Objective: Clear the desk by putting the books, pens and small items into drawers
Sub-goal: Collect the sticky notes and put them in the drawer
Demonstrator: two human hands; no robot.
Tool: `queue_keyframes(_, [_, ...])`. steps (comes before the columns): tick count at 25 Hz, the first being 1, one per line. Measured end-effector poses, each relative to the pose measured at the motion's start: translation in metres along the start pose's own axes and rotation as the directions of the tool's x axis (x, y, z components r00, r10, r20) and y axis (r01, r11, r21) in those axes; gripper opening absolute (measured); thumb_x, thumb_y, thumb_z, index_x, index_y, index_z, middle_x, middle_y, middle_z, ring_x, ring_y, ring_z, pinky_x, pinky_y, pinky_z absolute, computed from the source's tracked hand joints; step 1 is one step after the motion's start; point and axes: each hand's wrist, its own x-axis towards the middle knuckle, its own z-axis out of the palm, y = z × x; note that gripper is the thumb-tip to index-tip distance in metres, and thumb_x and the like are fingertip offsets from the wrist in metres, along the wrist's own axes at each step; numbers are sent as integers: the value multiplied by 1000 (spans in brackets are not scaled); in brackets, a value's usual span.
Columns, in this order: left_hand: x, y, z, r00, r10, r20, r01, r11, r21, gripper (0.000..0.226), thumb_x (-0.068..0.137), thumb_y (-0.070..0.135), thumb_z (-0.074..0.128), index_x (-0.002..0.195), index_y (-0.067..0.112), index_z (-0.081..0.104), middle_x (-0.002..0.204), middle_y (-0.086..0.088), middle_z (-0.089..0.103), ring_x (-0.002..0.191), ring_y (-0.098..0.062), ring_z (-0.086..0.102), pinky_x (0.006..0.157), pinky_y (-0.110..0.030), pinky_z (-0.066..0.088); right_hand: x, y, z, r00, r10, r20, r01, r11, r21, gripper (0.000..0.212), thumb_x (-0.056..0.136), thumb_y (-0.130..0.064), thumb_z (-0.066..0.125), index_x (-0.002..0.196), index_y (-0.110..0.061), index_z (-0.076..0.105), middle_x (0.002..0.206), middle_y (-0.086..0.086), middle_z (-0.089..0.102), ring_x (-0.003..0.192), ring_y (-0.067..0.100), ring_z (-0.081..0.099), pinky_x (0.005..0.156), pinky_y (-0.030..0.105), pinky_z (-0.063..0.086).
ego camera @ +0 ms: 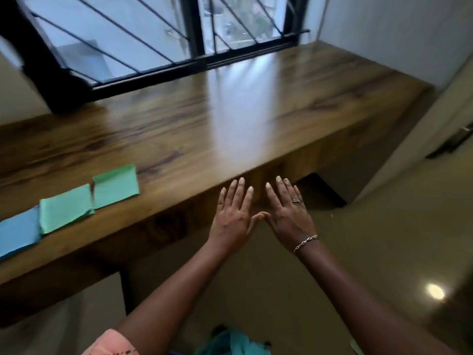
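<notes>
Wooden table (230,119) beneath a barred window (128,34), head view, somewhat blurred.

Three flat pads, probably the task's books, lie in a row at the table's left, close to its front edge and edge to edge or slightly overlapping: blue pad (18,231), near green pad (66,211), far green pad (116,187). No pens or small items show.

Left hand (234,219) and right hand (286,213) are spread wide and hold nothing. Their fingers are straight, the palms are set towards the front panel (179,221) just under the table's edge, and the thumbs touch. Whether this panel is a drawer front cannot be told; no seam shows.

Judged step: pressing a drawer home.

Hazards: fingertips near the top edge could be pinched if the panel slides in. A hard shove could jolt the blue pad off onto the floor (358,239). The pads are not yet stowed, so stopping now would leave the task unfinished.
</notes>
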Motion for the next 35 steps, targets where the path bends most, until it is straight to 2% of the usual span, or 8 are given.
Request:
queue_keyframes(3, [-4, 94, 21, 990, 134, 35, -132, 989, -62, 67, 95, 53, 21, 149, 17, 7, 158, -9, -6, 145, -22, -12, 114, -33, -15, -78, 72, -17, 988, 153, -1, -153, 988, 8, 72, 89, -57, 25, 144, -11, 27, 153, 20, 18, 144, 33, 11, 118, 41, 4])
queue_keyframes(7, [-17, 213, 53, 957, 265, 117, -248, 959, -139, 67, 95, 53, 23, 149, 17, 8, 158, -9, -5, 145, -21, -12, 113, -33, -15, -190, 163, -35, 953, 301, -38, -302, 953, -15, 59, 88, -37, 55, 135, -3, 43, 143, 27, 37, 135, 41, 33, 112, 51, 23])
queue_keyframes(12, [-26, 343, 104, 812, 476, 339, -450, 879, -155, 66, 95, 52, 28, 148, 13, 16, 157, -13, 4, 146, -26, -4, 116, -39, -5, -332, 265, -35, 812, 584, -16, -581, 810, 81, 54, 91, -31, 52, 138, -5, 40, 147, 22, 33, 138, 35, 28, 116, 41, 18])
queue_keyframes(19, [-31, 447, 213, 514, 583, 629, -670, 731, -130, 62, 95, 47, 38, 143, 10, 25, 152, -13, 23, 143, -27, 16, 115, -40, 16, -498, 339, 15, 358, 925, 124, -922, 329, 205, 42, 90, -19, 57, 126, 2, 51, 128, 25, 51, 120, 39, 49, 100, 42, 37])
queue_keyframes(23, [-21, 479, 285, 420, 557, 716, -664, 727, -176, 56, 94, 42, 46, 138, 9, 35, 141, -11, 40, 131, -23, 36, 105, -35, 35, -562, 368, 63, 63, 958, 279, -987, 19, 157, 40, 92, -24, 52, 129, -8, 49, 129, 14, 51, 117, 33, 50, 93, 37, 40])
queue_keyframes(25, [-19, 489, 335, 383, 506, 773, -651, 742, -163, 53, 94, 39, 47, 137, 10, 36, 139, -10, 41, 128, -24, 38, 103, -34, 37, -583, 389, 105, -24, 932, 360, -992, -67, 107, 40, 92, -26, 52, 128, -10, 50, 129, 12, 52, 117, 30, 51, 92, 35, 41])
queue_keyframes(31, [-30, 503, 527, 380, 333, 863, -563, 824, -69, 51, 91, 38, 52, 134, 13, 38, 133, -8, 45, 124, -23, 44, 98, -31, 39, -637, 470, 279, -39, 825, 564, -998, 1, -70, 40, 90, -24, 54, 129, -17, 46, 131, 3, 49, 120, 23, 48, 93, 30, 43])
queue_keyframes(35, [-66, 505, 656, 450, 124, 884, -166, 985, -54, 53, 84, 27, 66, 126, 1, 47, 125, -21, 53, 116, -32, 51, 93, -35, 41, -672, 514, 407, 11, 750, 661, -975, 153, -158, 41, 90, -18, 52, 130, -14, 43, 133, 5, 45, 122, 26, 44, 93, 32, 44])
